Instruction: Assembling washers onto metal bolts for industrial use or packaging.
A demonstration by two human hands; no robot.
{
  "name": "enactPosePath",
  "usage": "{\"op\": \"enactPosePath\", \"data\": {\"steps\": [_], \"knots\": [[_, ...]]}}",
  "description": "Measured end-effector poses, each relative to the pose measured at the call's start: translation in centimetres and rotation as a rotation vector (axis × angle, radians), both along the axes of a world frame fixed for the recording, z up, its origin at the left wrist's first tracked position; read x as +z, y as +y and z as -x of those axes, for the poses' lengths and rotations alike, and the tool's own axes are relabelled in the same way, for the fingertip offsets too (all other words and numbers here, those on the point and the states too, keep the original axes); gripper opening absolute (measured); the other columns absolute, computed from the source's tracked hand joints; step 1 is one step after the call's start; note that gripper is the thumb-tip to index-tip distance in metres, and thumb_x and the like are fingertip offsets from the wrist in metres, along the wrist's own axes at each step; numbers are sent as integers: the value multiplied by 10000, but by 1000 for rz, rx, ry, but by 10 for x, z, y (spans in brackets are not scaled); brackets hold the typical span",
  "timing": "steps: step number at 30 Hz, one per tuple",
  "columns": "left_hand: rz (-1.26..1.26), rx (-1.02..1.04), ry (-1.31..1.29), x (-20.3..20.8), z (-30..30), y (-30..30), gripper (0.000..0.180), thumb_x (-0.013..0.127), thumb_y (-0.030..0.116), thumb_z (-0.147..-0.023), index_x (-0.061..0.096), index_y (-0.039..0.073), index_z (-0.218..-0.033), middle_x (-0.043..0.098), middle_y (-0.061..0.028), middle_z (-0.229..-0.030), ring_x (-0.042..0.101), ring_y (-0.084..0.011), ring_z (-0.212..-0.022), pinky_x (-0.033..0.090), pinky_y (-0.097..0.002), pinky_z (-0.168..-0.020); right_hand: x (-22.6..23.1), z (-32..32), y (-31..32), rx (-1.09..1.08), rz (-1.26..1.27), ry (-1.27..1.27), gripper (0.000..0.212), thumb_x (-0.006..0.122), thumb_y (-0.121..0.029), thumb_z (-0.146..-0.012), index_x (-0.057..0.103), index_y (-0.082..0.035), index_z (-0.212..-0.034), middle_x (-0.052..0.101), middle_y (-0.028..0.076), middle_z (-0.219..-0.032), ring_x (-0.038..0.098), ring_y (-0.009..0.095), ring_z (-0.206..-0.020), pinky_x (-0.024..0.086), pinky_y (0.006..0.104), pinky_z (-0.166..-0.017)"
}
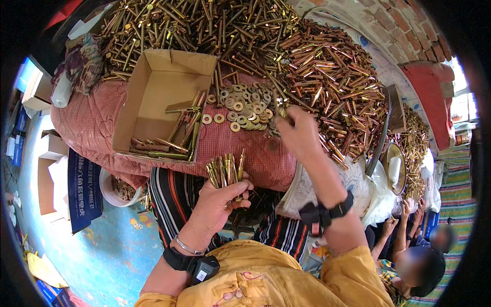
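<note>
My left hand (220,202) is wrapped round a bunch of brass-coloured bolts (225,170), which stand upright above my lap. Beyond and to the right, my right hand (299,134) reaches over the edge of a heap of flat washers (248,105). Its fingers are curled together near small shiny metal parts (282,108); whatever they grip is too small to make out. An uncovered cardboard box (148,97) sits left of the washers, with several metal bolts (166,147) lying in its near end and along its right side.
Long bolts (204,25) are heaped at the back, and copper-toned rod-like parts (332,77) at the right. A red checked quilt (87,115) lies under the box. A white bucket (110,192) stands at lower left. Another person (417,268) works at the lower right.
</note>
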State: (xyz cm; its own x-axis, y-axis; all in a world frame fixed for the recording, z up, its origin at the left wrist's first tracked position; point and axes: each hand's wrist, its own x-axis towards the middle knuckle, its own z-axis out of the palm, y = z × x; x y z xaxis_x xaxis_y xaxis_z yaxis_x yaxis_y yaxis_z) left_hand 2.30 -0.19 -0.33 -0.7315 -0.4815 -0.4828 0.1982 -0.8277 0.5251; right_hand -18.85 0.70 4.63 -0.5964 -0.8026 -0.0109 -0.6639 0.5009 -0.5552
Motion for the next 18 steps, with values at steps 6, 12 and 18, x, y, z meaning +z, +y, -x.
{"op": "enactPosePath", "data": {"steps": [6,12,18], "knots": [[-58,93,13,8,6,8,172,613,92,-838,580,55,-1002,635,-49,-871,589,-112,-748,547,-270,-629,-13,-65,50,164,117,-246,221,588,-163,-808,504,39,-774,534,239,-692,530,434,-667,428,423,-591],[-48,127,-25,7,4,8,167,612,72,-832,581,45,-994,641,-62,-889,597,-123,-732,541,-267,-627,-10,-66,45,106,139,-298,175,559,-103,-843,467,29,-773,484,140,-651,464,171,-610,386,330,-558],[-16,106,-100,5,6,9,181,625,48,-799,587,53,-976,641,-67,-865,580,-117,-706,512,-247,-589,-22,-41,0,301,331,19,142,560,-63,-809,518,8,-925,564,176,-824,539,374,-749,428,382,-626]]}}
